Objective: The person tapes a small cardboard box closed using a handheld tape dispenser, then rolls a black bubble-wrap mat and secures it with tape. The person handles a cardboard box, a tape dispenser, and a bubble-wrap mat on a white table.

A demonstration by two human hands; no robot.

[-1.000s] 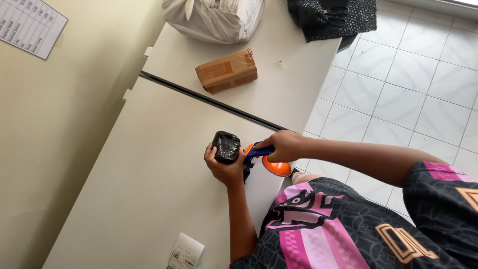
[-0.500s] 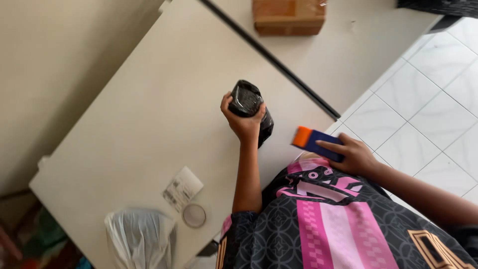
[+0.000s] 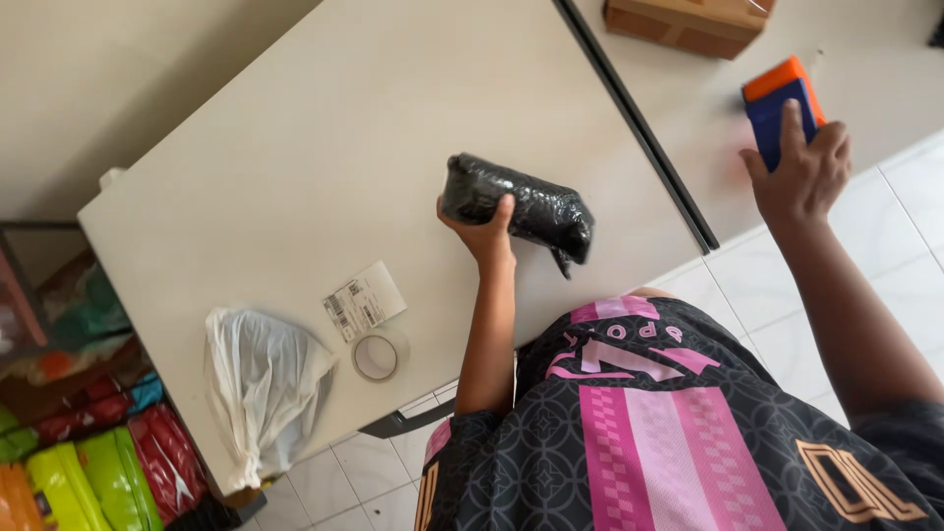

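Black shiny plastic-wrapped parcel (image 3: pixel 518 206), gripped in the left hand (image 3: pixel 484 234) above the white table (image 3: pixel 295 177); right hand (image 3: pixel 801 172) clasps a blue-and-orange tape dispenser (image 3: pixel 782 103), set aside.

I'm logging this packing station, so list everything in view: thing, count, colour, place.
Wrapped parcel: one, glossy black, over the near table, in the left hand.
Tape dispenser: one, orange and blue, on the far table, under the right hand.
Cardboard box: one, brown, far table, top edge of view.
Paper label: one, white with black print, lying on the near table.
Tape roll: one, clear, beside the label.
Plastic bag: one, white, crumpled at the near table's corner.
Tables: two, cream, set side by side with a dark gap.
Packets: several, red, green, orange, on the floor at left.
Left hand: gripping the parcel.
Right hand: on the dispenser.
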